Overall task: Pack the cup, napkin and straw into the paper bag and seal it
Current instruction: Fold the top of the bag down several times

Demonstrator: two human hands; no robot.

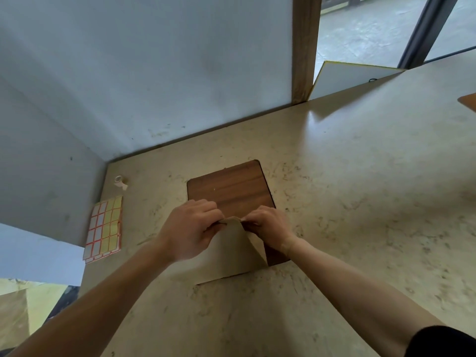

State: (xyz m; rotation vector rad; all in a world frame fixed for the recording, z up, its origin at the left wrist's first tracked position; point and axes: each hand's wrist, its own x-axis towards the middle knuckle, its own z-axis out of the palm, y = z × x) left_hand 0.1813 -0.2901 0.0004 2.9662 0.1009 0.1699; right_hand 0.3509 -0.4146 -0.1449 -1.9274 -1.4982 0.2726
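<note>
A flat brown paper bag (231, 256) lies on the counter, partly over a dark wooden board (229, 191). My left hand (192, 228) and my right hand (268, 228) both pinch the bag's far edge, close together at its top. The right side of the bag is lifted and curled up from the board. No cup, napkin or straw shows anywhere in view.
A sheet of red-bordered sticker labels (104, 229) lies at the left of the beige marble-pattern counter (360, 228). A small roll of tape (119, 182) sits in the far left corner by the grey wall. A white panel (345, 76) leans behind a wooden post at the back.
</note>
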